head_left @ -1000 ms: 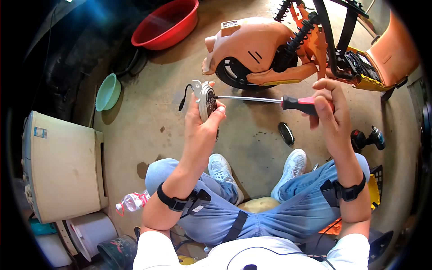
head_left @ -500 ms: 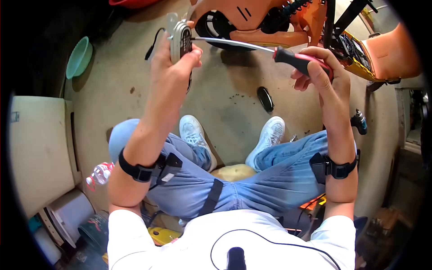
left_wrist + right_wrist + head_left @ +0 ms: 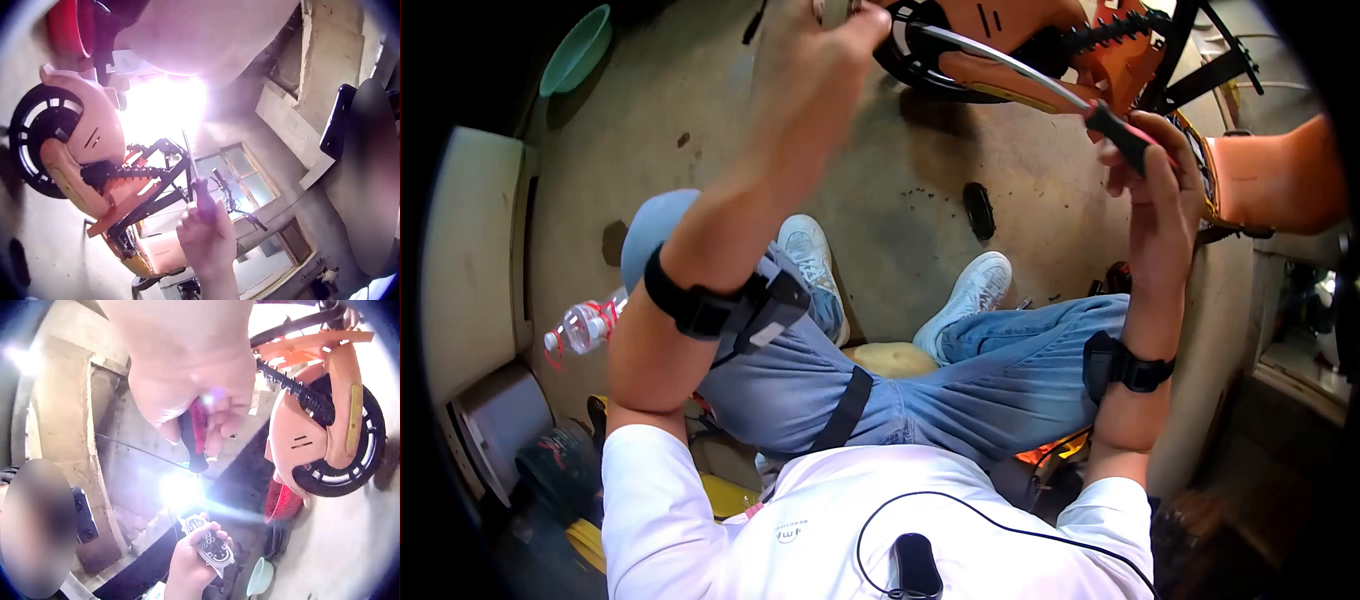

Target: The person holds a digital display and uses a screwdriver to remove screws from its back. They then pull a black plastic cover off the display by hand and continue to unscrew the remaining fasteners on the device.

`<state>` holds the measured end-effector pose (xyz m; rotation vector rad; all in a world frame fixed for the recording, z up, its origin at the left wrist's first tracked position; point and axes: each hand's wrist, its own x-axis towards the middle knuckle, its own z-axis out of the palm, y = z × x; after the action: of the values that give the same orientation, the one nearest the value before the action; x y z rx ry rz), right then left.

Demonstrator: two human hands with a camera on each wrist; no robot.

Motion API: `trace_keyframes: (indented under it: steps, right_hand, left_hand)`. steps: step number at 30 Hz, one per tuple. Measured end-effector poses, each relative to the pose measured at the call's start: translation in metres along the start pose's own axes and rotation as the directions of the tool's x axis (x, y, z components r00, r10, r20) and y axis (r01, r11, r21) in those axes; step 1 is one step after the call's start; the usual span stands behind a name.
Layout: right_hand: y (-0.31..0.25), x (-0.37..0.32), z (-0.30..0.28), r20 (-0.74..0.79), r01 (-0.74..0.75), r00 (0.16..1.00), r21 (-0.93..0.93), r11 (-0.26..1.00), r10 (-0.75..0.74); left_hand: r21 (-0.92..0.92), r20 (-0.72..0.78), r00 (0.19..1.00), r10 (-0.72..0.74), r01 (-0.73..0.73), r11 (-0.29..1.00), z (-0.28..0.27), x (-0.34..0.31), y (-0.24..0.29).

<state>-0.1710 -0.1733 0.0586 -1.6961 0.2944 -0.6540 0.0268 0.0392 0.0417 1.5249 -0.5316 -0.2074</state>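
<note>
A flat oval part (image 3: 215, 547) with a metal rim and dark markings is gripped by the left hand (image 3: 189, 565), seen in the right wrist view. In the head view that part is mostly cut off at the top edge, above the left hand (image 3: 815, 70). The right hand (image 3: 1158, 190) holds a screwdriver by its black and red handle (image 3: 1122, 138); its long shaft (image 3: 1010, 67) points toward the left hand. Glare in the right wrist view hides the shaft, so whether the tip touches the part cannot be told.
An orange vehicle with a black wheel (image 3: 47, 140) stands ahead. A green basin (image 3: 577, 50) lies at the far left, a dark oval object (image 3: 978, 211) on the floor, and a plastic bottle (image 3: 587, 322) left of the person's leg. A red basin (image 3: 284, 501) shows in the right wrist view.
The head view has shifted, and both hands appear higher relative to the body. The part has moved up to the head view's top edge. The left hand still grips it, and the right hand still holds the screwdriver.
</note>
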Motion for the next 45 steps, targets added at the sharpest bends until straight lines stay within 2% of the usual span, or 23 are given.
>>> trace_keyframes:
  steps: [1,3,5,7,8,9,10,11,13,14,16,17,19,20,26,28,29,31,35,38,40,44,45]
  right_hand:
    - [0.000,0.002,-0.002,0.021,0.000,1.000,-0.004,1.000,0.001]
    - [0.003,0.003,-0.003,-0.006,-0.023,1.000,-0.322,0.946,0.022]
    - [0.027,0.006,0.010,0.052,-0.100,0.989,-0.462,0.881,0.140]
    - [0.056,0.002,0.022,0.231,-0.065,0.939,-0.612,0.788,0.256]
    - [0.073,-0.001,0.028,0.313,0.047,0.923,-0.671,0.740,0.225]
    - [0.075,-0.003,0.042,0.296,-0.009,0.879,-0.773,0.635,0.373]
    - [0.086,-0.005,0.049,0.338,0.067,0.840,-0.841,0.537,0.424]
    - [0.107,-0.007,0.052,0.337,0.068,0.841,-0.842,0.535,0.424]
    - [0.155,-0.015,0.055,0.352,0.126,0.795,-0.893,0.433,0.494]
    - [0.167,-0.018,0.058,0.356,0.133,0.793,-0.893,0.430,0.494]
    - [0.186,-0.023,0.063,0.344,0.152,0.774,-0.916,0.370,0.532]
    - [0.194,-0.025,0.063,0.347,0.156,0.770,-0.916,0.369,0.535]
    - [0.204,-0.028,0.066,0.320,0.087,0.777,-0.907,0.411,0.542]
    - [0.209,-0.030,0.066,0.322,0.089,0.776,-0.907,0.411,0.543]
    - [0.220,-0.035,0.063,0.331,0.082,0.770,-0.899,0.431,0.545]
    - [0.221,-0.036,0.065,0.320,0.065,0.770,-0.900,0.430,0.552]
    - [0.220,-0.037,0.066,0.322,0.068,0.768,-0.900,0.430,0.553]
    - [0.216,-0.039,0.070,0.343,0.082,0.761,-0.893,0.443,0.551]
    - [0.223,-0.041,0.071,0.352,0.090,0.756,-0.891,0.445,0.552]
    - [0.222,-0.042,0.072,0.345,0.083,0.762,-0.891,0.446,0.548]
    - [0.214,-0.039,0.073,0.335,0.068,0.767,-0.890,0.450,0.547]
    - [0.183,-0.023,0.069,0.342,0.071,0.811,-0.863,0.501,0.475]
    - [0.174,-0.017,0.068,0.344,0.074,0.832,-0.847,0.527,0.435]
  left_hand:
    - [-0.089,-0.052,0.998,0.018,-0.023,0.996,-0.002,0.003,0.012]
    - [-0.044,-0.113,0.994,-0.011,0.006,0.999,-0.008,-0.002,0.025]
    - [-0.263,-0.046,0.998,-0.046,0.032,0.964,-0.010,0.003,0.019]
    - [-0.272,-0.086,0.992,-0.092,0.066,0.960,-0.004,-0.001,0.022]
    - [-0.284,-0.040,0.995,-0.091,0.076,0.956,-0.004,-0.003,0.023]
    - [-0.296,0.008,0.996,-0.088,0.087,0.951,-0.003,-0.005,0.022]
    - [-0.352,0.073,0.997,0.006,0.020,0.936,-0.004,-0.007,0.019]
    - [-0.354,0.073,0.997,0.007,0.019,0.935,-0.003,-0.009,0.018]
    - [-0.216,0.084,0.986,-0.144,0.159,0.963,-0.002,-0.014,0.021]
    - [-0.220,0.077,0.987,-0.143,0.157,0.963,0.000,-0.013,0.021]
    - [-0.270,0.049,0.946,-0.319,0.320,0.908,0.005,-0.009,0.019]
    - [-0.273,0.045,0.945,-0.323,0.323,0.906,0.002,-0.011,0.017]
    - [-0.285,0.173,0.968,-0.180,0.224,0.932,-0.006,-0.015,0.017]
    - [-0.285,0.170,0.969,-0.181,0.224,0.932,-0.008,-0.017,0.019]
    - [-0.205,0.132,0.928,-0.349,0.370,0.906,-0.005,-0.017,0.035]
    - [-0.283,0.143,0.967,-0.209,0.242,0.928,-0.001,-0.010,0.017]
    - [-0.283,0.140,0.967,-0.211,0.243,0.928,0.001,-0.011,0.011]
    - [-0.430,0.181,0.970,-0.164,0.228,0.874,-0.001,-0.013,0.011]
    - [-0.388,0.144,0.976,-0.167,0.210,0.897,-0.005,-0.021,0.021]
    - [-0.414,0.172,0.972,-0.163,0.221,0.883,-0.003,-0.013,0.010]
    - [-0.435,0.214,0.971,-0.105,0.191,0.880,-0.008,-0.018,0.019]
    - [-0.472,0.193,0.966,-0.173,0.246,0.846,-0.005,-0.018,0.025]
    - [-0.433,0.165,0.958,-0.233,0.283,0.856,-0.010,-0.027,0.042]
